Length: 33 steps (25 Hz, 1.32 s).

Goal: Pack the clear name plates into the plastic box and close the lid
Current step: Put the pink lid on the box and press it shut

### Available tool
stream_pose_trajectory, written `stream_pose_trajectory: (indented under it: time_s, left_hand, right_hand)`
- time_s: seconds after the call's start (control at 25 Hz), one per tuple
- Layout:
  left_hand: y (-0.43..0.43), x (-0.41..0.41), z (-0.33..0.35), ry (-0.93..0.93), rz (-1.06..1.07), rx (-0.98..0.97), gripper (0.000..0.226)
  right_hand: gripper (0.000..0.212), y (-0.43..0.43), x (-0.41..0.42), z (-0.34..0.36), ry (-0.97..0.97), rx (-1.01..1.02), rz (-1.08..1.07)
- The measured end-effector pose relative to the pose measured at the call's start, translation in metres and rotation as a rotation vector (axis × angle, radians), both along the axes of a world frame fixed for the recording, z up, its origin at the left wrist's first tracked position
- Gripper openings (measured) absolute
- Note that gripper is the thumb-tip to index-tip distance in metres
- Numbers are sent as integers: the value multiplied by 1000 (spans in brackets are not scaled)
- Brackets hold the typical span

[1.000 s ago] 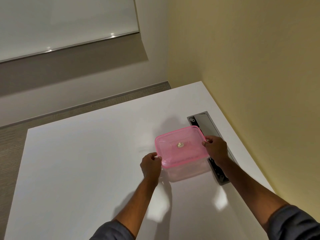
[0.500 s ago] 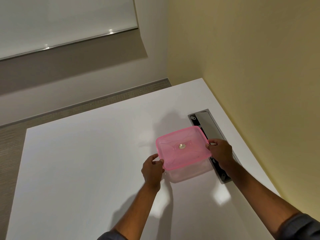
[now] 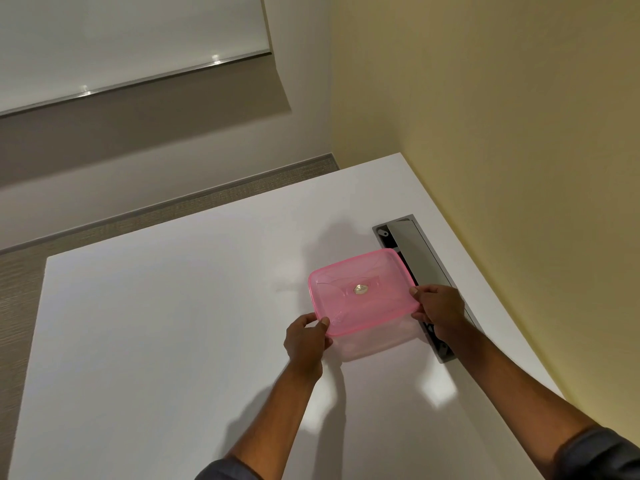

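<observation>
a person's left hand (image 3: 304,336) and right hand (image 3: 439,306) grip opposite edges of a pink lid (image 3: 360,291) atop a clear plastic box (image 3: 377,342) on a white table (image 3: 156,341), beside a grey cable hatch (image 3: 420,252).

**A white bench in a yellow corner**

My white bench (image 3: 145,341) spreads wide to the left of my grips. Just right of them a grey cable hatch (image 3: 417,247) is sunk into its top, its flap open. Beyond that rises a yellow wall (image 3: 502,116). Far ahead, a pale roller blind (image 3: 121,39) hangs with a metal bottom bar over a white wall (image 3: 207,161); grey carpet (image 3: 20,289) borders the bench.
</observation>
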State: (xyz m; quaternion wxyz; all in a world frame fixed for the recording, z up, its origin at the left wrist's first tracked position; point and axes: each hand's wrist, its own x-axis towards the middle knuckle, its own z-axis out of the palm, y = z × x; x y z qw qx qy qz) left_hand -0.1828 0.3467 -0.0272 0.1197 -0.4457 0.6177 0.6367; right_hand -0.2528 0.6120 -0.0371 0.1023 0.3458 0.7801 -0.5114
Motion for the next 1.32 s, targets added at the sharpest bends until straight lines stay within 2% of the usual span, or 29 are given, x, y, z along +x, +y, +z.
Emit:
stream_pose_trajectory:
  time_s: [0.4,0.6,0.72,0.84,0.96,1.2,1.32]
  left_hand:
    - [7,-2,-6,44,-96,-204,25]
    - [13,0,-1,33,-105,-257,32]
    - [9,3,-3,27,-53,-148,30]
    - [2,4,-3,-7,36,67,25]
    - [-1,7,-3,-15,45,213,36]
    - [4,11,-5,-29,90,236,41]
    - [8,9,-5,-20,116,206,32]
  right_hand:
    - [20,-4,-1,-6,16,8,-33]
    - [18,-5,-1,-5,28,2,-57]
    - [24,-2,4,-8,26,-20,-46]
    - [35,-1,8,-10,-19,-149,-117]
    - [52,-1,12,-8,-50,-266,-145]
    - [50,-6,10,2,-108,-355,-218]
    - [45,-8,6,6,-134,-385,-242]
